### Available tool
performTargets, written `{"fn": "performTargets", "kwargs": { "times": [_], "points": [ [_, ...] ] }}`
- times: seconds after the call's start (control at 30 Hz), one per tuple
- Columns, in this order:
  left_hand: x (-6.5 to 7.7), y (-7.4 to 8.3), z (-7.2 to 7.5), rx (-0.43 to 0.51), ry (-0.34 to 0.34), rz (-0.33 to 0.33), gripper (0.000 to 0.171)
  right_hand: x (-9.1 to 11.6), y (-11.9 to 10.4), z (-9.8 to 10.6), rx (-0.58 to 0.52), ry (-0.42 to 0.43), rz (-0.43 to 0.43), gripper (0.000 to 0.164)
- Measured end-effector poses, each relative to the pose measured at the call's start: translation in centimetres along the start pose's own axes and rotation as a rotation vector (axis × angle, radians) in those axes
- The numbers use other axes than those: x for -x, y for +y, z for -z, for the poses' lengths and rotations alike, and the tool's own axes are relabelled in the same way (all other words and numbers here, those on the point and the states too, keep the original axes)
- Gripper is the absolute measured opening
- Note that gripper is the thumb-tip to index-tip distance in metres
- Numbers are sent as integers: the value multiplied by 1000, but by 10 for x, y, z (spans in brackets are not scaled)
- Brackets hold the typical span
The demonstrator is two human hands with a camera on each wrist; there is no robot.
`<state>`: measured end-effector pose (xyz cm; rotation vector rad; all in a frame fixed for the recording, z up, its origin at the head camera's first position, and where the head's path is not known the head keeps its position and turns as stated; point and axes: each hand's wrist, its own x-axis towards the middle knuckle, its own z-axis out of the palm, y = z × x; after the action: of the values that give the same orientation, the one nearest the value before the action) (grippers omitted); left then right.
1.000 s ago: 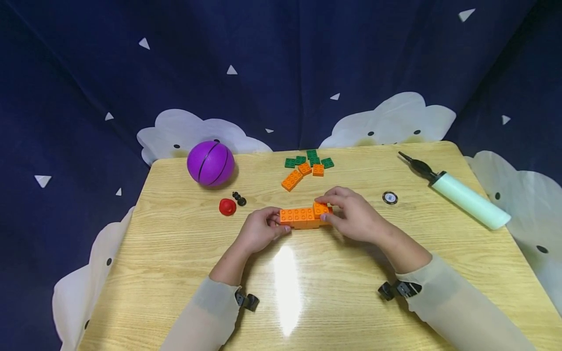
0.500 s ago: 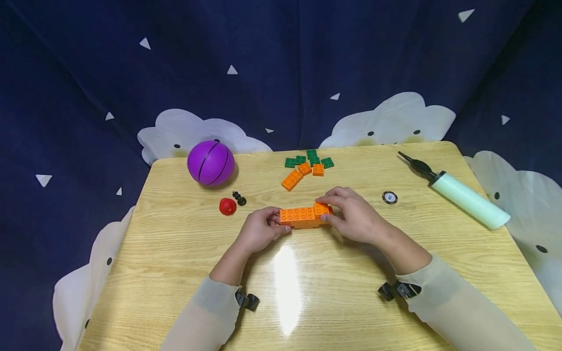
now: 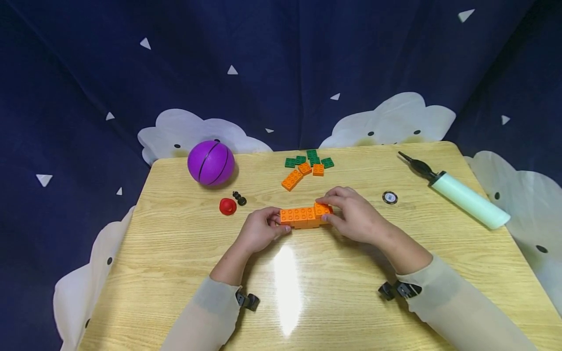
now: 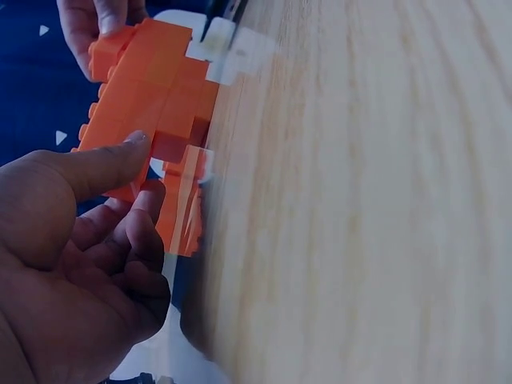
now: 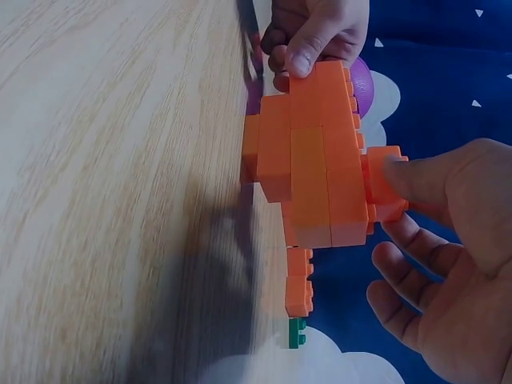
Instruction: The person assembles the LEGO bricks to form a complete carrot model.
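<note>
Stepped layers of orange toy building bricks form one long block [image 3: 300, 217] at the middle of the wooden table. My left hand [image 3: 259, 230] grips its left end, thumb on the near side and fingers behind. On top at the right end sits a small square orange brick [image 3: 322, 209], pinched between thumb and fingers of my right hand [image 3: 357, 217]. In the right wrist view this brick [image 5: 384, 180] stands on the studs of the block [image 5: 324, 152], tilted slightly. The left wrist view shows the block's stepped underside [image 4: 172, 104] close over the tabletop.
Behind lie loose orange bricks [image 3: 292, 180] and several green bricks [image 3: 311, 155]. To the left are a purple ball [image 3: 211, 163], a small red hat [image 3: 227, 206] and a black beaded piece [image 3: 239, 198]. Rightward lie a poker chip [image 3: 390, 197] and a hand pump [image 3: 465, 195].
The small brick under my right fingers has shifted very slightly to the right on top of the block. My left hand keeps its hold in the same place.
</note>
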<state>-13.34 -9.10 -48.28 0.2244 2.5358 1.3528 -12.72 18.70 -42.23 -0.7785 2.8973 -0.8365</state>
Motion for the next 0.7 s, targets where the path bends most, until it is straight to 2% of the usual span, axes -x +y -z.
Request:
{"fn": "performTargets", "kwargs": {
  "times": [0.3,0.7],
  "points": [
    [-1,2,1,-4,3,5,47,-1,1,0,0,4,6,39],
    [0,2,1,-1,5,-6,41,-2,1,-3,-53,-8,12,39]
  ]
}}
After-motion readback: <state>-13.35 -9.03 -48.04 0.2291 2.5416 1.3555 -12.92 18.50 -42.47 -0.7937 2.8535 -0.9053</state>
